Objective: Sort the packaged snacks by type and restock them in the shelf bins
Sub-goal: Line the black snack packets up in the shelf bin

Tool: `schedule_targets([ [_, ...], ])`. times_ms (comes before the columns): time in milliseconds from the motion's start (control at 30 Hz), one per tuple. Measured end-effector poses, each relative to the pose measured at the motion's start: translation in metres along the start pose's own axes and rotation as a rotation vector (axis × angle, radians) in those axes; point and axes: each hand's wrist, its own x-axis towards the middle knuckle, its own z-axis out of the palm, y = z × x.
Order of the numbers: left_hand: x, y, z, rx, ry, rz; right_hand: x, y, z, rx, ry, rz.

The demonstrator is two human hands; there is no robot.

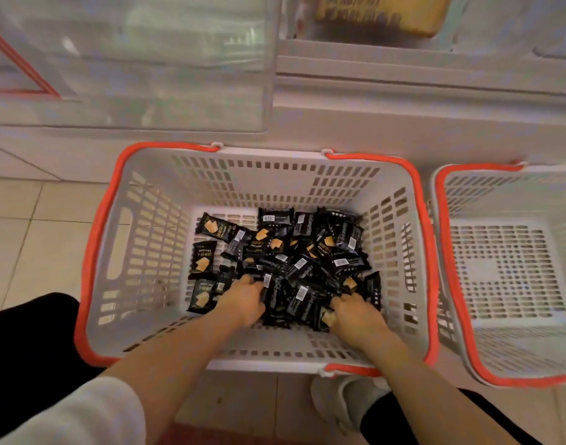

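Where tiled floor (34, 239) meets white shelving (403, 101), two baskets (269, 175) sit.

I'm looking down at what reads as a shop floor. Two white slotted shopping baskets with orange rims sit side by side on pale floor tiles (28, 239): the near basket (153, 239) carries a heap of identical black snack packets (294, 264) with barcodes showing, the kind of bulk stock a store handles, and the second basket (506, 271) is just beside it. Ahead I see white shelving (403, 88) and a clear plastic bin front (131, 75); something yellow-brown, possibly packaged goods, is blurred behind it up top.
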Motion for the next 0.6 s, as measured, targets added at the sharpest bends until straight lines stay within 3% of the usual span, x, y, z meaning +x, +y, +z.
schedule_targets([
  [367, 0.036, 0.032, 0.028, -0.402, 0.127, -0.251, -0.009, 0.015, -0.006, 0.109, 0.128, -0.021],
  [500, 0.039, 0.027, 0.031, -0.743, 0.167, -0.290, -0.012, 0.013, -0.013, 0.587, 0.220, 0.068],
  [600, 0.028, 0.015, 0.017, -1.246, 0.073, -0.369, -0.013, 0.003, -0.016, 1.073, 0.220, 0.186],
])
